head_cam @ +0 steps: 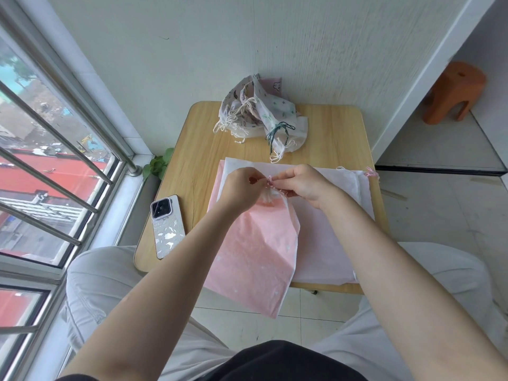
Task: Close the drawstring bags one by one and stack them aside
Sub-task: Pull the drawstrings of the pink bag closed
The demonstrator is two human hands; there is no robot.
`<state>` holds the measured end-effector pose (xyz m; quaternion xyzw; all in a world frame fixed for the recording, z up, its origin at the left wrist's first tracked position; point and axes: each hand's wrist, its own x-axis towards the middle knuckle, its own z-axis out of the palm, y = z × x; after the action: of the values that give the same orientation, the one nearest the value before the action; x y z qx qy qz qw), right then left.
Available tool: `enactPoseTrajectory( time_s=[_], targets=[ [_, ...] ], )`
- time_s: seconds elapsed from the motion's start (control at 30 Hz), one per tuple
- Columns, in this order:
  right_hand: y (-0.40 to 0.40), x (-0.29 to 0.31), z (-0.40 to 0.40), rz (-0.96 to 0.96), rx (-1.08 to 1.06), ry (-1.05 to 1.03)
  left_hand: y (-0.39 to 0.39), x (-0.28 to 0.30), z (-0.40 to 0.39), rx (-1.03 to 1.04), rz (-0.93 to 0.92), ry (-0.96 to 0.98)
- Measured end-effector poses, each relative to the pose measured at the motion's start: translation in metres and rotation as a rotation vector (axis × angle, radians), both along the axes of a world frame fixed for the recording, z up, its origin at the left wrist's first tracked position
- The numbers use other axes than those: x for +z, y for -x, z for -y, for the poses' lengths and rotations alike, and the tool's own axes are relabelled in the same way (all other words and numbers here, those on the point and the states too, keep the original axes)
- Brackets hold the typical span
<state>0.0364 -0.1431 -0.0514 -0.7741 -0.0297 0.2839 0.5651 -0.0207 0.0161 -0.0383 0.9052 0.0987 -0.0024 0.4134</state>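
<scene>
A pink drawstring bag (pixel 255 257) lies over the table's near edge, its mouth gathered tight at the top. My left hand (pixel 242 189) and my right hand (pixel 305 185) meet above that gathered mouth, each pinching the pink drawstring (pixel 270 180) between them. Under the pink bag lies a flat stack of pale pink and white bags (pixel 330 243), a pink cord end (pixel 371 173) showing at its far right corner. At the table's far edge sits a pile of closed patterned bags (pixel 261 114) with white and green cords.
A phone (pixel 167 226) lies on the small wooden table (pixel 338 138) at its near left. A window with metal bars (pixel 55 166) is at the left, a wall behind the table, an orange stool (pixel 453 92) at the far right. My knees flank the table.
</scene>
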Motion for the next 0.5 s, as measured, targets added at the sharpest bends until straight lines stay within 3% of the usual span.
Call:
enactPoseTrajectory(
  time_s=[0.3,0.5],
  targets=[
    [-0.001,0.005,-0.004,0.418,0.033,0.495,-0.005,0.0,-0.011,-0.146,-0.163,-0.18],
    [-0.009,-0.002,0.005,0.509,0.095,0.68,-0.006,-0.006,-0.027,-0.252,-0.218,-0.331]
  ],
)
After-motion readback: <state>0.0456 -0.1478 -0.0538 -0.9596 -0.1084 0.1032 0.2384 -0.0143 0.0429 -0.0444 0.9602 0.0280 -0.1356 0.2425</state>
